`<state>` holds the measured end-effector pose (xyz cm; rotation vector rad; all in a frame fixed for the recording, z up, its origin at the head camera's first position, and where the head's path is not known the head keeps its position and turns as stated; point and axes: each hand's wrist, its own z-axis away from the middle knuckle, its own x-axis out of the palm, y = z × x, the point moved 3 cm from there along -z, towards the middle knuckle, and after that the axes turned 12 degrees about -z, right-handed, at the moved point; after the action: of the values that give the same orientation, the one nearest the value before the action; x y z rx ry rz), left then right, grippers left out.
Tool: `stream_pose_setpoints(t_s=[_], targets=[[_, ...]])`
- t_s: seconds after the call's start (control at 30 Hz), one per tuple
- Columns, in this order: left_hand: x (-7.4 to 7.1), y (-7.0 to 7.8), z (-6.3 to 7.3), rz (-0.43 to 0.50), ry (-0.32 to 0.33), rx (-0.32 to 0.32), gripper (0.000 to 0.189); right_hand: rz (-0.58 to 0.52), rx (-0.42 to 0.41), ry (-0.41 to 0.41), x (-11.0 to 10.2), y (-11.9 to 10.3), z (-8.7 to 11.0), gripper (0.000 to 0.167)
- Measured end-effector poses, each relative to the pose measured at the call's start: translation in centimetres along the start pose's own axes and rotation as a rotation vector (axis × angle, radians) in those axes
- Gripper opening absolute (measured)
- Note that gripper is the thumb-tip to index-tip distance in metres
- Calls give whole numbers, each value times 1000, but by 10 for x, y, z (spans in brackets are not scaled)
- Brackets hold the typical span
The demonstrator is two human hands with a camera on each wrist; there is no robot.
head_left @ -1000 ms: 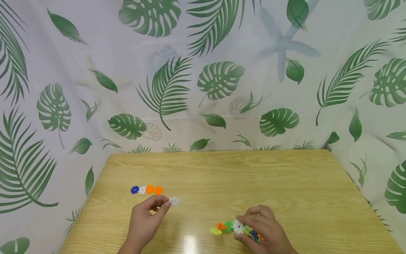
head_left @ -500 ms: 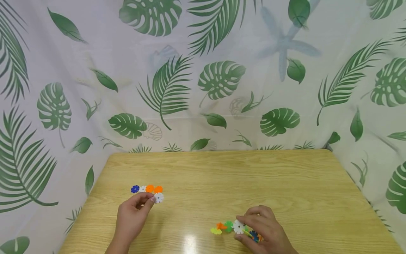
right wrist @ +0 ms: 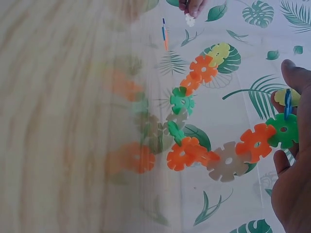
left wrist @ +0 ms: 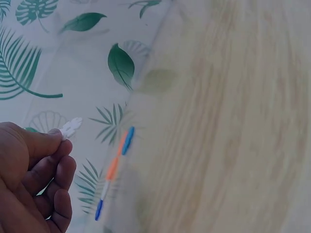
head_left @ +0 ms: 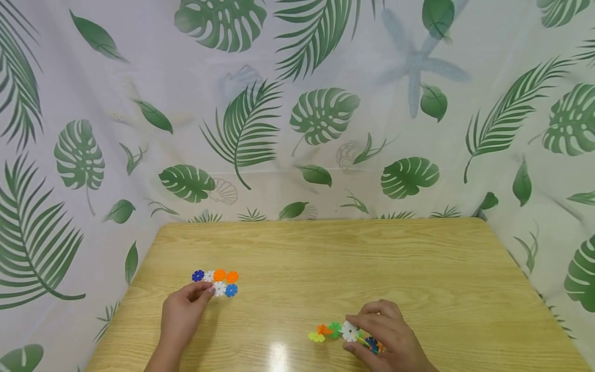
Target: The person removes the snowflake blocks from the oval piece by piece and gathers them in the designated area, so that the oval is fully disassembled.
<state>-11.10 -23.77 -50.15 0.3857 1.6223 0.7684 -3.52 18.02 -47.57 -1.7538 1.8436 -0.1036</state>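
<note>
My left hand point(head_left: 183, 312) pinches a white snowflake disc point(head_left: 219, 289) by its edge, thumb against forefinger. In the left wrist view this white disc point(left wrist: 71, 128) appears nearly edge-on. Just right of it in the head view is a light blue disc point(head_left: 231, 290). My right hand point(head_left: 392, 336) holds a chain of linked snowflake discs, with a white disc point(head_left: 350, 331) near the fingertips. To the left the chain shows a green disc point(head_left: 335, 329) and a yellow disc point(head_left: 317, 337). A dark blue disc point(head_left: 372, 344) is partly hidden by the fingers. In the right wrist view the chain hangs in a curve, with an orange disc point(right wrist: 203, 69) near one end.
Behind the left hand lies a row of discs: dark blue point(head_left: 198, 276), white point(head_left: 208, 276) and two orange ones, including an orange disc point(head_left: 232, 277). The wooden table point(head_left: 325, 258) meets a leaf-patterned cloth point(head_left: 344, 196) at its back and sides.
My left hand has moved left with the white disc, close to the front of the row. The light blue disc has come into view. My right hand and the chain hold nearly still.
</note>
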Motion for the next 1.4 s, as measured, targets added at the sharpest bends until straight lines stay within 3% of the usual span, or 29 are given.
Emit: stream_pose_setpoints(t_s=[0.27, 0.5, 0.9, 1.4], targets=[[6, -24, -11, -33, -32, -52, 22, -4, -8, 7, 0, 0, -1, 43], [10, -34, -19, -54, -64, -86, 21, 2, -9, 11, 0, -2, -1, 42], [14, -34, -31, -182, -63, -10, 22, -19, -9, 17, 1, -4, -6, 41], [16, -33, -32, -196, -86, -11, 23, -19, 10, 14, 1, -6, -5, 41]])
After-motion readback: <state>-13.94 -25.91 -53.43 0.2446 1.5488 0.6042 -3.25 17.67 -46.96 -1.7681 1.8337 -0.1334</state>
